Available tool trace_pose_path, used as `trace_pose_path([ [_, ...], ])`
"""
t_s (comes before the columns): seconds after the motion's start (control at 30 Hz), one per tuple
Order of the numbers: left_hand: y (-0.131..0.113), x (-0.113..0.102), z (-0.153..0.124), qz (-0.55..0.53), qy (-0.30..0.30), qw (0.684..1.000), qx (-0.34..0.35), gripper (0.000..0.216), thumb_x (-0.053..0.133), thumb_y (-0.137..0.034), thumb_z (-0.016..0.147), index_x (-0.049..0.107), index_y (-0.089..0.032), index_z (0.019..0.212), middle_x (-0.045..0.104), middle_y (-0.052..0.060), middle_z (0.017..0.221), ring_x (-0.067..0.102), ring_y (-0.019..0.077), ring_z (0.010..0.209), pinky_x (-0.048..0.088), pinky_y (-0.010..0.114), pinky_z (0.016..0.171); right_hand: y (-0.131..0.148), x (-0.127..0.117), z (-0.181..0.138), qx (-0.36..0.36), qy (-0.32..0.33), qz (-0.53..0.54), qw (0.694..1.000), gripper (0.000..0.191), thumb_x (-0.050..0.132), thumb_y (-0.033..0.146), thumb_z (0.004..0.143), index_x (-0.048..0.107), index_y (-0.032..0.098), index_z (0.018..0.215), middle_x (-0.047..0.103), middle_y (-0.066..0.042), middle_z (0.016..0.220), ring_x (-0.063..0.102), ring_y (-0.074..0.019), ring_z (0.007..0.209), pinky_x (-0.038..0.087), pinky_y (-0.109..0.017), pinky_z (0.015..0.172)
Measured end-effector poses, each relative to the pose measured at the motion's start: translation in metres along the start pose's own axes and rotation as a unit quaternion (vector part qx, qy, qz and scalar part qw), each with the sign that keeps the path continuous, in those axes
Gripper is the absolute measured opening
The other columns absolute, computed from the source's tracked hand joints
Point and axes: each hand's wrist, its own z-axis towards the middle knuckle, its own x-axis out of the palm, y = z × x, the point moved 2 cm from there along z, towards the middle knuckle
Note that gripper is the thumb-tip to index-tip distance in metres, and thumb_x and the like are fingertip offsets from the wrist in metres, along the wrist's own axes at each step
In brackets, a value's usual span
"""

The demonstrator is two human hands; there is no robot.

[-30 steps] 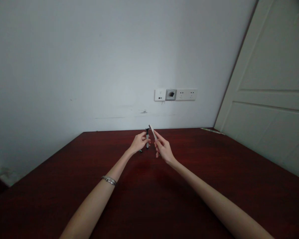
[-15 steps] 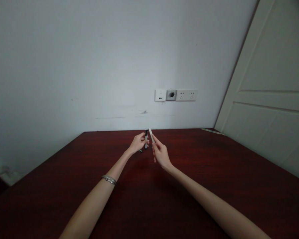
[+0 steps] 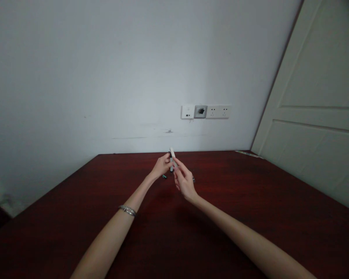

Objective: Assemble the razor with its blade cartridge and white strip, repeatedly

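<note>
Setting: dark red wood-grained table [image 3: 227, 186] against a pale, scuffed wall [image 3: 133, 77]. Clock face centred on the held pieces, twelve toward the wall.

Wall fittings, one o'clock: white plate [image 3: 187, 112], grey-framed plate [image 3: 200, 111] with dark centre, white double socket [image 3: 218, 111]. Panelled door [image 3: 317, 97], two o'clock. Pale patterned strip [image 3: 248, 154], flat at the table's far edge, near three o'clock.

Item 1: white bar [image 3: 172, 152], slim, straight, plain-sided; at the clock's centre, raised, its far end tipped between eleven and twelve.

Item 2: grey piece [image 3: 171, 164], narrow, black at both ends; close by the bar on its nine o'clock side, near upright. Whether the two touch cannot be told.

Left hand [image 3: 161, 166], nine o'clock: fingers pinched narrow on the grey piece; silvery bracelet [image 3: 128, 210] on the forearm, between seven and eight.

Right hand [image 3: 186, 184], five o'clock: thumb and fingers closed about the bar's near part.

Loose: small dark piece [image 3: 164, 176] with a greenish tint, on the table, seven o'clock; small object [image 3: 194, 179], four o'clock, partly hidden by the right hand, kind unclear.
</note>
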Motion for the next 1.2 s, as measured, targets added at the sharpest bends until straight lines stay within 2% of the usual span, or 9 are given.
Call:
trace_pose_path([
  [0.17,0.000,-0.002,0.000,0.054,-0.012,0.998,0.026,0.010,0.052,-0.014,0.067,0.050,-0.014,0.076,0.044,-0.007,0.055,0.042,0.0056,0.049,0.034,0.015,0.046,-0.008,0.001,0.009,-0.018,-0.012,-0.030,0.999,0.051,0.050,0.044,0.083,0.048,0.022,0.129,0.037,0.007,0.054,0.027,-0.0040,0.039,0.025,-0.016,0.033],
  [0.37,0.006,-0.003,0.000,0.047,-0.020,0.998,0.036,0.012,0.051,-0.013,0.067,0.051,-0.014,0.078,0.040,-0.008,0.055,0.040,0.0052,0.048,0.033,0.015,0.046,-0.013,0.000,0.009,-0.009,-0.030,-0.012,0.999,0.053,0.050,0.043,0.082,0.046,0.022,0.131,0.036,0.007,0.054,0.025,-0.0038,0.038,0.024,-0.016,0.033],
  [0.47,0.005,-0.001,-0.001,0.033,-0.013,0.999,0.027,0.014,0.052,-0.010,0.066,0.052,-0.014,0.080,0.044,-0.007,0.057,0.045,0.0060,0.050,0.036,0.016,0.048,-0.017,0.001,0.001,0.011,-0.022,-0.006,1.000,0.054,0.051,0.043,0.082,0.046,0.022,0.131,0.034,0.008,0.053,0.025,-0.0033,0.037,0.023,-0.016,0.032],
  [0.63,-0.002,-0.003,0.001,-0.049,-0.008,0.999,-0.001,0.018,0.053,-0.013,0.069,0.049,-0.014,0.086,0.057,-0.001,0.064,0.058,0.0107,0.058,0.045,0.019,0.053,-0.022,0.002,-0.014,0.055,-0.017,0.015,0.998,0.058,0.052,0.046,0.080,0.044,0.022,0.132,0.036,0.008,0.054,0.025,-0.0025,0.034,0.022,-0.015,0.028],
  [0.77,0.004,-0.011,0.003,-0.058,-0.020,0.998,-0.024,0.018,0.057,-0.017,0.070,0.048,-0.014,0.086,0.058,-0.001,0.063,0.060,0.0114,0.055,0.045,0.018,0.049,-0.008,0.000,-0.011,0.023,0.003,-0.009,1.000,0.054,0.048,0.044,0.083,0.044,0.022,0.131,0.042,0.007,0.056,0.026,-0.0024,0.034,0.022,-0.015,0.028],
  [0.9,0.013,-0.014,0.003,-0.063,0.002,0.997,-0.037,0.022,0.059,-0.017,0.070,0.048,-0.013,0.089,0.060,0.000,0.065,0.061,0.0117,0.054,0.047,0.019,0.048,0.009,-0.010,0.007,-0.028,0.010,-0.054,0.998,0.054,0.046,0.042,0.084,0.039,0.021,0.133,0.054,0.004,0.063,0.031,-0.0026,0.034,0.025,-0.015,0.030],
  [0.97,0.014,-0.016,0.004,-0.064,0.003,0.997,-0.040,0.020,0.058,-0.016,0.071,0.048,-0.013,0.088,0.061,0.001,0.065,0.062,0.0121,0.053,0.049,0.021,0.049,0.012,-0.017,0.016,-0.034,-0.001,-0.080,0.996,0.053,0.048,0.043,0.082,0.044,0.017,0.128,0.058,0.002,0.066,0.034,-0.0030,0.034,0.026,-0.016,0.031],
  [1.07,0.012,-0.021,0.004,-0.055,-0.008,0.998,-0.042,0.016,0.055,-0.013,0.073,0.047,-0.014,0.087,0.061,0.001,0.064,0.062,0.0129,0.053,0.051,0.023,0.051,0.010,-0.031,0.025,-0.030,-0.009,-0.122,0.992,0.043,0.050,0.044,0.080,0.057,0.011,0.107,0.064,-0.003,0.071,0.040,-0.0045,0.036,0.031,-0.018,0.033],
  [1.2,0.012,-0.030,0.006,-0.038,-0.023,0.997,-0.057,0.015,0.054,-0.012,0.074,0.047,-0.013,0.088,0.062,0.002,0.064,0.063,0.0140,0.054,0.051,0.024,0.050,-0.001,-0.048,0.026,-0.011,-0.018,-0.159,0.987,0.040,0.055,0.045,0.076,0.061,0.011,0.095,0.068,-0.009,0.077,0.049,-0.0079,0.042,0.037,-0.020,0.039],
])
